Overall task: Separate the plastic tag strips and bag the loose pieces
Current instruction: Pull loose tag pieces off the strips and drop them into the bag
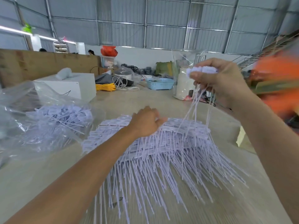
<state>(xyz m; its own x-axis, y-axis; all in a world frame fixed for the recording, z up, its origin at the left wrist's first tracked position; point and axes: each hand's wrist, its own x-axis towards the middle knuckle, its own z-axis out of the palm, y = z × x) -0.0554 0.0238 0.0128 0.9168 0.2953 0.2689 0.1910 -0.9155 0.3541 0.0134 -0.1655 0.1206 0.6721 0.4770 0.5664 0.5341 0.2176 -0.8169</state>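
The right hand (216, 80) is raised above the table (145, 101), and its fingers are curled tightly around a small bunch of separated tags (202, 70). The white heads of these tags stick out at the top of the fist, and their thin tails hang down below the hand, reaching to the pile under it.

The left hand (145, 122) is lower and nearer to the body. It rests palm down on the far edge of the pile of tag strips (161, 152), with the fingers bent over the row of flat heads there. The fingertips are hidden behind the hand, so I cannot tell if they pinch a strip or only press on it. The pile spreads below both hands, and its long pale tails fan out toward the person.

To the left of the left hand lies a clear plastic bag (40, 113), open and wrinkled, with loose tags (64, 117) already inside it. Behind the right hand stands another clear bag (184, 65), upright, with a white roll (184, 84) in it. To the left of that roll is a light blue basket (160, 84). Far beyond the left hand are a white box (72, 86) and a bundle of yellow cord (105, 87). To the right of the right hand is a blurred orange shape (278, 75).
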